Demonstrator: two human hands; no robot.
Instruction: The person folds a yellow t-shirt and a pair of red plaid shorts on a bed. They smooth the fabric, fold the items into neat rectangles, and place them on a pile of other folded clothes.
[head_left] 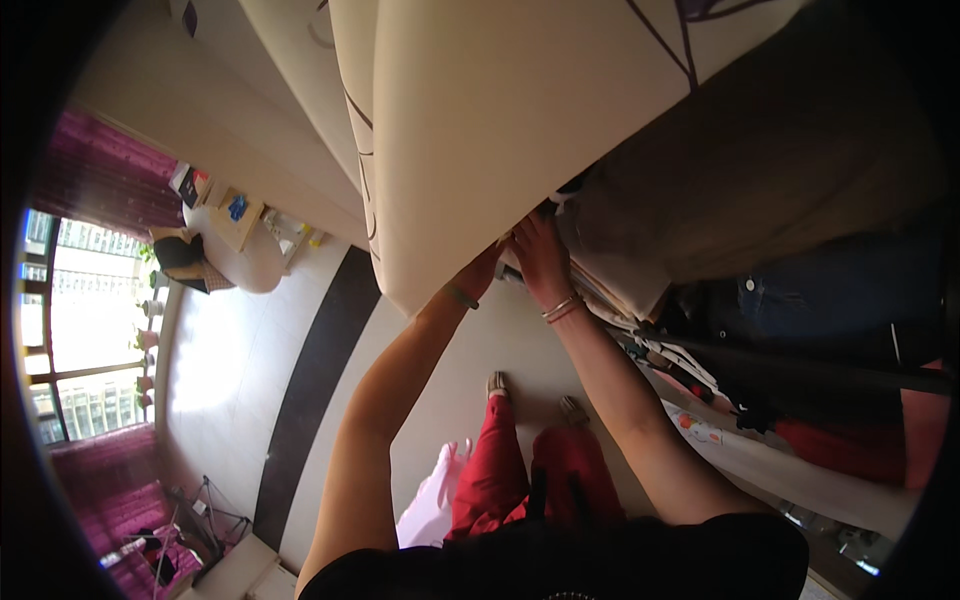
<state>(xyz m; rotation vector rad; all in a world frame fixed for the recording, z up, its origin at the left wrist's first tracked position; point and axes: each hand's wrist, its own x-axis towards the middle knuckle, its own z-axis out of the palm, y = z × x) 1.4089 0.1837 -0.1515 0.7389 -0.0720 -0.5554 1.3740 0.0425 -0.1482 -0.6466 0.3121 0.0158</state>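
A large cream sheet (450, 140) with dark branch-like lines hangs in front of me, its lower corner pointing down toward my left wrist. My left hand (484, 272) is raised to the sheet's lower edge; its fingers are mostly hidden there. Close beside it, my right hand (541, 262) reaches up with fingers bent together near the same edge, next to the hanging clothes. What the right fingers grip is too small and dark to make out. A dark brown garment (760, 170) hangs right of the sheet, with blue denim (800, 300) below it.
More clothes, including a red garment (840, 450), crowd the right side. At the left, a rounded white table (262, 262) carries papers and small items near a window (95, 320) with purple curtains (105, 490). A dark band (310, 400) crosses the pale floor (225, 370).
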